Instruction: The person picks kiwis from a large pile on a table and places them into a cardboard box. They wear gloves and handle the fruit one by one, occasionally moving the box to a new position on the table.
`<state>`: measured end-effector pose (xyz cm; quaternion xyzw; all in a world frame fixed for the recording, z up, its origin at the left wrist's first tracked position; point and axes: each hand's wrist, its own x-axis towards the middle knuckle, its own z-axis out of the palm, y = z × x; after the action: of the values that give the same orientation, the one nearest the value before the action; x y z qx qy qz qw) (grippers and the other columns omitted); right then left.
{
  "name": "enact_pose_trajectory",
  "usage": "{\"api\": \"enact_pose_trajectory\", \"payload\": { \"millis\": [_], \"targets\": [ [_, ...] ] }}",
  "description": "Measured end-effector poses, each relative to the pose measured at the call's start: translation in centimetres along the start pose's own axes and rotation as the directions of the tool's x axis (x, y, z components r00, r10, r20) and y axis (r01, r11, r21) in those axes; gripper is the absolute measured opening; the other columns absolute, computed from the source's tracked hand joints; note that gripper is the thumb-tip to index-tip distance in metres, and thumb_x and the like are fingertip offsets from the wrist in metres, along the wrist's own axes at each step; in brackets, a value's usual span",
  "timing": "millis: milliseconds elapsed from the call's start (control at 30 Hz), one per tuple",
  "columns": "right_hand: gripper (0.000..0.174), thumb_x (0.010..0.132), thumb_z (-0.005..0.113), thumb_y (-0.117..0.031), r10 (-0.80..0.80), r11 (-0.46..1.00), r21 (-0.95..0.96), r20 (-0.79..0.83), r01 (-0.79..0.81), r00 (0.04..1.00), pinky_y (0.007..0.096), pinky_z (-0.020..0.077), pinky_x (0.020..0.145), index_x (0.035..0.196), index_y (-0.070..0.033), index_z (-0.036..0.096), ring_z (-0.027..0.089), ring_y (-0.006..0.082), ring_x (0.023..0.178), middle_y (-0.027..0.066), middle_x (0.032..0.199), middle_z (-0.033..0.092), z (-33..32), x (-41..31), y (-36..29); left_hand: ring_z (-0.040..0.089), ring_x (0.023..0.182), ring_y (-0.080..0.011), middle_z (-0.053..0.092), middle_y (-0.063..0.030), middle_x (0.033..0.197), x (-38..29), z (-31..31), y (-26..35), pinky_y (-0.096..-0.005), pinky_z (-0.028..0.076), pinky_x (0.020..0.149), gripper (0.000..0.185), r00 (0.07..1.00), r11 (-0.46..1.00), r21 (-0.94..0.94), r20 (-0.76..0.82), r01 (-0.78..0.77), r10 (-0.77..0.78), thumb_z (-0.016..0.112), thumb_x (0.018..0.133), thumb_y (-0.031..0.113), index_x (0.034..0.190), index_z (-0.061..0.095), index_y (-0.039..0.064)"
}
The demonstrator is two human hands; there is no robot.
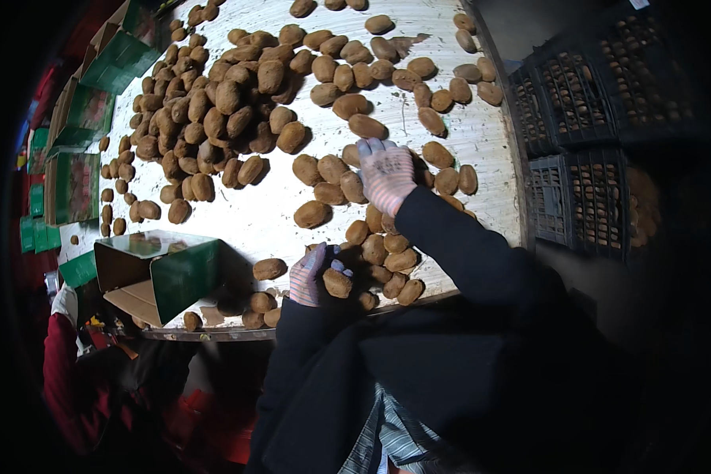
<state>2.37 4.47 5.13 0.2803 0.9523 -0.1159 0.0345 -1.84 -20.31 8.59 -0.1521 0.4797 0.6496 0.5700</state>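
Observation:
My left hand [311,275], in a striped glove with purple-grey fingertips, holds a brown kiwifruit [338,283] near the front edge of the white table [255,219]. My right hand [386,172], gloved the same way, reaches out palm down over the loose fruit. Its fingertips lie close to a long kiwifruit [367,127], and whether it grips anything beneath the palm is hidden. Several kiwifruit [374,249] lie between my two hands. To the left of the right hand is a loose group of kiwifruit [332,169].
A large kiwifruit heap [213,112] covers the table's left middle. An open green cardboard box [183,275] lies on its side at front left; more boxes [83,186] line the left edge. Black crates [595,198] of fruit stand at right. A co-worker's red sleeve [62,361] shows lower left.

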Motion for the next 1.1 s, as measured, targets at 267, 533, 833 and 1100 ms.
{"api": "enact_pose_trajectory", "payload": {
  "millis": [267, 533, 833, 1100],
  "targets": [
    [0.058, 0.095, 0.058, -0.046, -0.033, 0.963, 0.262, 0.321, -0.055, 0.946, 0.0489, 0.0399, 0.104, 0.131, -0.001, 0.053, 0.055, 0.0374, 0.118, 0.0224, 0.124, 0.061, -3.4, -1.9, -1.4, 0.066, 0.088, -0.0211, 0.067, -0.0134, 0.114, 1.9, -0.9, 0.2, -0.0336, 0.055, 0.077, 0.056, 0.985, 0.973, 0.164, 0.09, -0.16, 0.146, 0.06, 0.099, 0.04, 0.133, 0.053, -0.004],
    [0.051, 0.096, 0.061, -0.038, -0.386, 0.723, 0.685, 0.297, 0.087, 0.873, 0.0449, 0.0492, 0.098, 0.132, -0.002, 0.056, 0.064, 0.0369, 0.108, 0.0217, 0.122, 0.065, -4.9, -8.2, -2.8, 0.065, 0.1, -0.0248, 0.067, -0.0131, 0.107, 1.3, 2.0, 1.6, -0.0383, 0.054, 0.085, 0.056, 0.957, 0.98, -0.167, 0.283, 0.113, -0.062, 0.056, 0.097, 0.053, 0.123, 0.056, 0.003],
    [0.021, 0.095, 0.065, -0.013, 0.258, 0.856, 0.517, -0.378, -0.029, 0.889, 0.0322, 0.0542, 0.083, 0.114, -0.003, 0.068, 0.069, 0.0249, 0.092, 0.0175, 0.102, 0.072, -3.8, 9.5, 12.6, 0.064, 0.102, -0.0277, 0.066, -0.0113, 0.114, 0.2, -1.7, 0.9, -0.0412, 0.054, 0.086, 0.045, 0.982, 0.942, -0.336, 0.183, 0.018, 0.046, 0.054, 0.099, 0.047, 0.126, 0.057, 0.011],
    [0.041, 0.097, 0.056, -0.035, -0.053, 0.991, 0.12, -0.019, 0.055, 0.998, 0.0463, 0.0361, 0.11, 0.13, -0.011, 0.06, 0.048, 0.0334, 0.132, 0.0117, 0.136, 0.058, -4.1, 15.5, 7.4, 0.062, 0.106, -0.0308, 0.063, -0.0128, 0.123, -0.7, -3.2, 1.1, -0.0434, 0.053, 0.086, 0.056, 0.97, 0.92, -0.388, 0.199, -0.054, 0.141, 0.056, 0.096, 0.053, 0.135, 0.053, 0.013]
  ]
}}
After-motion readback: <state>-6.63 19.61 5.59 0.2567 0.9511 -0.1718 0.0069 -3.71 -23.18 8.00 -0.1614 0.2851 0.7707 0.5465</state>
